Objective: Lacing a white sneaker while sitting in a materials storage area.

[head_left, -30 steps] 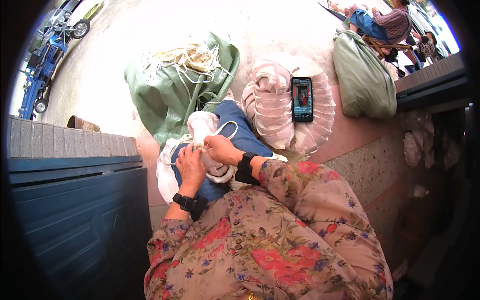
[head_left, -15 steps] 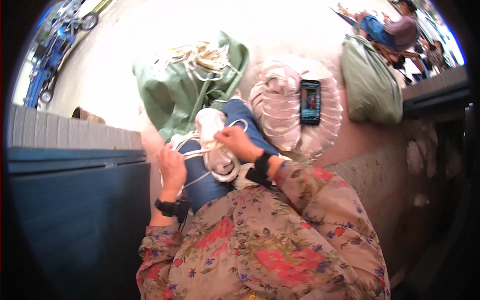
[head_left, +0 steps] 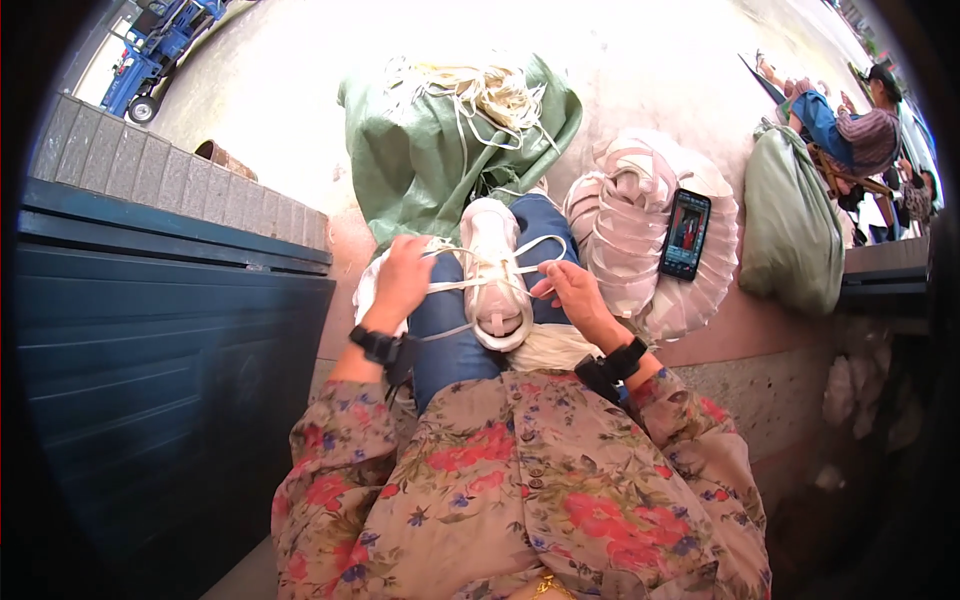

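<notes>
A pale pink-white sneaker [head_left: 494, 255] rests on my blue-trousered lap, its heel opening toward me. White shoelace [head_left: 450, 287] runs through its eyelets and out to both sides. Left of the shoe, my left hand [head_left: 402, 278] is closed on one stretch of the lace. Over on the right side, my right hand [head_left: 574, 290] pinches the lace where it loops out from the shoe. Some of the lace in the left hand is hidden by its fingers. Another white piece, perhaps a shoe, lies partly hidden beside my left wrist.
Beyond my knees, a bundle of loose laces [head_left: 490, 92] tops a green sack [head_left: 400, 170]. To the right are stacked pale shoe pieces [head_left: 625, 235] with a phone [head_left: 686, 235] on them, then a full green sack [head_left: 795, 225]. A seated person [head_left: 860, 125] is farther off. A blue door panel [head_left: 170, 330] stands left.
My right hand has moved right, away from the middle of the shoe, and the hands are farther apart. The whole view has shifted, so the scene sits farther right.
</notes>
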Available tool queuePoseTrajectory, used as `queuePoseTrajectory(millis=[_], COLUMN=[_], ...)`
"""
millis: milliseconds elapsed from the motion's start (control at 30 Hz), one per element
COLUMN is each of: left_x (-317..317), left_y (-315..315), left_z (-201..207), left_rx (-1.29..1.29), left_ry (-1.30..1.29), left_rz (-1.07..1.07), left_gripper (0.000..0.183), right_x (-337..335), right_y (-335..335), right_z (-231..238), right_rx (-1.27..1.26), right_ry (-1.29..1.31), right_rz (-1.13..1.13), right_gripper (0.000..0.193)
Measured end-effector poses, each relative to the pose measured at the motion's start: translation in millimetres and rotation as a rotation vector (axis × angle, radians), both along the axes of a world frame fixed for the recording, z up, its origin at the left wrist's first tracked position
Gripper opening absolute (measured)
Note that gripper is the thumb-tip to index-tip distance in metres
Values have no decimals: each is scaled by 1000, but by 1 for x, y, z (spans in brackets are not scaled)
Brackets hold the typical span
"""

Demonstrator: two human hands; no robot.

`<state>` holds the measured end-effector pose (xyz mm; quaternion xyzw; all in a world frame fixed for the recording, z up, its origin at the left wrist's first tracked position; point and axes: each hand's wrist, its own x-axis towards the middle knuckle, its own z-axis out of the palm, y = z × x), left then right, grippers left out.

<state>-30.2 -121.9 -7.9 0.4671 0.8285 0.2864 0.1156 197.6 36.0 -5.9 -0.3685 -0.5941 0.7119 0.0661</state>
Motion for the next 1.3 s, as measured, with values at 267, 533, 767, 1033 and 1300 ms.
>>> queuePoseTrajectory(millis=[267,533,767,1033,1300], left_x=[-4,-7,22,34,43], left_y=[46,33,48,47,27], left_z=[-9,16,-6,-5,1], left_rx=[-370,-152,-163,-91,-256], left_ry=[-156,-1411,-1290,-659,-664], left_rz=[-269,242,261,254,94], left_gripper=[14,12,7,17,21], right_x=[2,59,200,233,161], right_y=[2,57,129,118,103], right_z=[-3,15,79,68,77], right_rx=[-6,-180,-137,-111,45], right_ry=[139,582,979,983,585], right_rz=[-67,-617,-846,-826,-860], right_gripper=[32,42,38,31,28])
